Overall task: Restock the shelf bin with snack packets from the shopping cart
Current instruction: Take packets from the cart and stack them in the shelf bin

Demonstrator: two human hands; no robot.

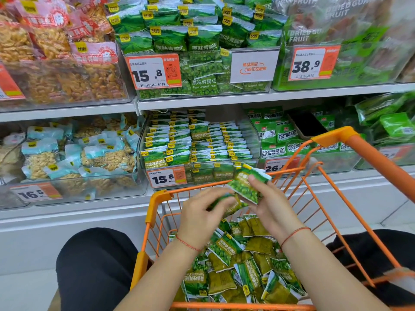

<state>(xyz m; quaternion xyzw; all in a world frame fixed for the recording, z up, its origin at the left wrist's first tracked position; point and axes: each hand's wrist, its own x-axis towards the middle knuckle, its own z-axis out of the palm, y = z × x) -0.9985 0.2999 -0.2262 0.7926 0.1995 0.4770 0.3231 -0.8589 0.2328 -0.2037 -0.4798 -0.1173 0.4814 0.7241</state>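
Both hands hovered above the orange shopping cart (157, 199). The right hand (272, 206) pinched a green snack packet (246, 185) between thumb and fingers (254, 179), tilted, just in front of the shelf bin (197, 142). The left hand (202, 217) had its fingers curled round a second green packet (233, 206), touching the first from below. Beneath the fingers, a loose heap of green packets (242, 263) lay in the cart. Beyond the fingertips, the bin held packets in neat rows.

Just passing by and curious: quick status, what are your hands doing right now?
Both hands over orange wire cart. Right hand and left hand each grip green pea snack packets. Clear plastic shelf bin ahead, nothing blocking.
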